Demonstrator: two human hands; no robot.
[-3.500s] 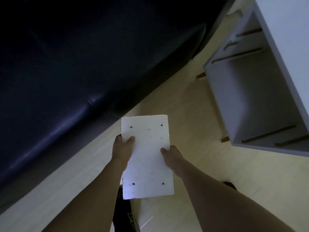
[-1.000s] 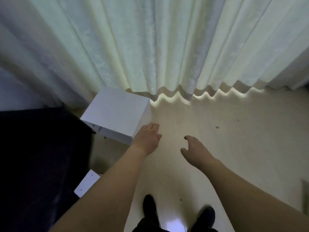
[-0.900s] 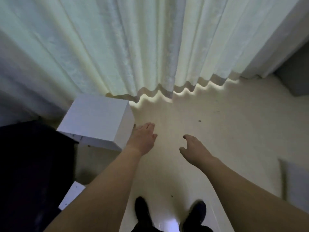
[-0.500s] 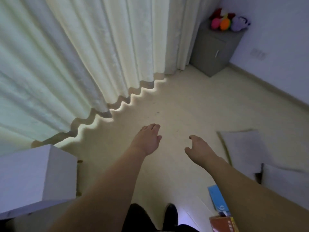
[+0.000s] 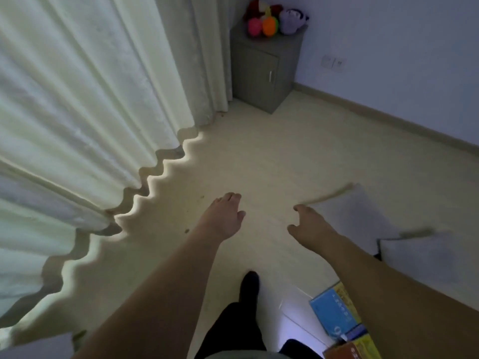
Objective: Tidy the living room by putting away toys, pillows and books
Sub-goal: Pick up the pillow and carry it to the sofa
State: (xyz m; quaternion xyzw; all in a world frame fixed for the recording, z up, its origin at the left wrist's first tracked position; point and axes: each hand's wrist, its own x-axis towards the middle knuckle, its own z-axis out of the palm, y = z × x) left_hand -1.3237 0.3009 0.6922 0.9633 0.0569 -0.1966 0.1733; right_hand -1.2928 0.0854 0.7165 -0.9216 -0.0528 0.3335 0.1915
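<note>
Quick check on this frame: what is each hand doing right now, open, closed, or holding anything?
Left hand: open, palm down, empty, held above the pale floor.
Right hand: open with fingers loosely curled, empty.

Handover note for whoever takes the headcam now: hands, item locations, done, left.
Left hand open and empty, held out over the floor. Right hand open and empty too.
Two pillows lie on the floor to the right, blurred. Books lie on the floor at lower right, partly hidden by the right forearm.
Plush toys sit on the grey cabinet in the far corner beside the curtain.
Done: toys look put away.
Left: pillows and books.
</note>
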